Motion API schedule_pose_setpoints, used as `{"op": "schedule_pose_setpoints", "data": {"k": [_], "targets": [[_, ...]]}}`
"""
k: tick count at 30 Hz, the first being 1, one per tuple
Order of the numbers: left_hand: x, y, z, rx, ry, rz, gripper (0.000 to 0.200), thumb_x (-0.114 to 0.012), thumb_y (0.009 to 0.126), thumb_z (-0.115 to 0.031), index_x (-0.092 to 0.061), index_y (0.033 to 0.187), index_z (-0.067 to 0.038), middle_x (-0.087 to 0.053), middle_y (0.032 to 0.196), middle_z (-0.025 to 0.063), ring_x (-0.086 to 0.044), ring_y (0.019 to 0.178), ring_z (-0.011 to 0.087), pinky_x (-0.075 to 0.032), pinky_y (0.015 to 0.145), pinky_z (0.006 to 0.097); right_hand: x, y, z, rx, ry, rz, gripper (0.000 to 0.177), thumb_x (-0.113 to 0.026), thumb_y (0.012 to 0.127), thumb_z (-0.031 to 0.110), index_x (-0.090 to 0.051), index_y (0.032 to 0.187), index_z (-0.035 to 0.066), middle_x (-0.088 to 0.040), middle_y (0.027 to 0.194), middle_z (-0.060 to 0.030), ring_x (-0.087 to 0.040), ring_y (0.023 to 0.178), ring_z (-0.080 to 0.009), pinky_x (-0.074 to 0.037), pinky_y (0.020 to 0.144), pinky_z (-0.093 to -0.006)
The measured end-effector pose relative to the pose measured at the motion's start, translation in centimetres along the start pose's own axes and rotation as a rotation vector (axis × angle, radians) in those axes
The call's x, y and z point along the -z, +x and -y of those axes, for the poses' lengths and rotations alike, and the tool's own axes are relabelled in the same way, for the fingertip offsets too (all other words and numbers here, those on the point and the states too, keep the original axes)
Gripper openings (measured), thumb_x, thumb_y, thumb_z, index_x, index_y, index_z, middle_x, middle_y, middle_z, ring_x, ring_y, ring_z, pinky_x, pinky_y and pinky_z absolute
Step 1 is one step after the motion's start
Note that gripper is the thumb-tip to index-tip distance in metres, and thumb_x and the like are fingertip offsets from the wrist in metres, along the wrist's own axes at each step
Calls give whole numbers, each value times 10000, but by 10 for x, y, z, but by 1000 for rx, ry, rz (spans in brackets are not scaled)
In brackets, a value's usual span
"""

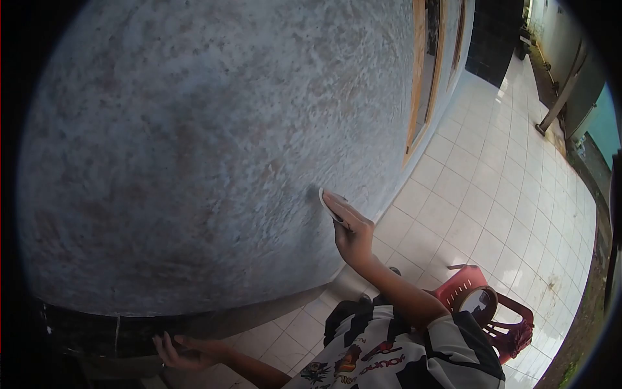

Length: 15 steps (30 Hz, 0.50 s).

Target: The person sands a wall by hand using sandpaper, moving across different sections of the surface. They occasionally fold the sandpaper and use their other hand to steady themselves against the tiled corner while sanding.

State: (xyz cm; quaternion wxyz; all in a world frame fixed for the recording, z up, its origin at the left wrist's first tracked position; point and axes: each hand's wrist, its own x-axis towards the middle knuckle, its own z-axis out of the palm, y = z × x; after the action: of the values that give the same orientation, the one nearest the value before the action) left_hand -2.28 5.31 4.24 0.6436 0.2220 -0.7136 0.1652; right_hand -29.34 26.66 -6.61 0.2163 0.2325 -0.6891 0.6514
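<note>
My right hand is raised to a rough, patchy grey-blue wall. Between its fingers and the wall is a thin, pale-edged sheet, like folded sandpaper, mostly hidden behind the fingers. Lower down on the left, my left hand has its fingers stretched out beside a dark, glossy ledge under the wall. Nothing shows in that hand.
A red plastic chair stands behind my right arm, with a round, dark-rimmed container on it. White floor tiles run along the wall. A wood-framed window is set farther along, and a post stands at upper right.
</note>
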Motion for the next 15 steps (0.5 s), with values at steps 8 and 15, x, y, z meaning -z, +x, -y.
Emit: {"op": "schedule_pose_setpoints", "data": {"k": [8, 15], "targets": [[-9, -1, 72, 24, 193, -162, 419, -555, 1014, -298, -532, 1302, 5, -415, 1454, 216, -407, 1363, 362, -359, 1096, 539, -53, -29, 17, 167, -50, 62, 694, -553, 693, -181, -563, 1365, -7, -547, 1413, -212, -553, 1293, -354, -537, 992, -370], [-22, -21, 81, 81, -21, -210, 492, -480, 1023, -308, -457, 1364, 47, -416, 1455, 235, -378, 1374, 360, -332, 1115, 517, -91, -79, 63, 69, -244, 345, 823, -500, 719, -176, -274, 1506, -99, -217, 1582, -333, -242, 1470, -481, -365, 1163, -481]]}}
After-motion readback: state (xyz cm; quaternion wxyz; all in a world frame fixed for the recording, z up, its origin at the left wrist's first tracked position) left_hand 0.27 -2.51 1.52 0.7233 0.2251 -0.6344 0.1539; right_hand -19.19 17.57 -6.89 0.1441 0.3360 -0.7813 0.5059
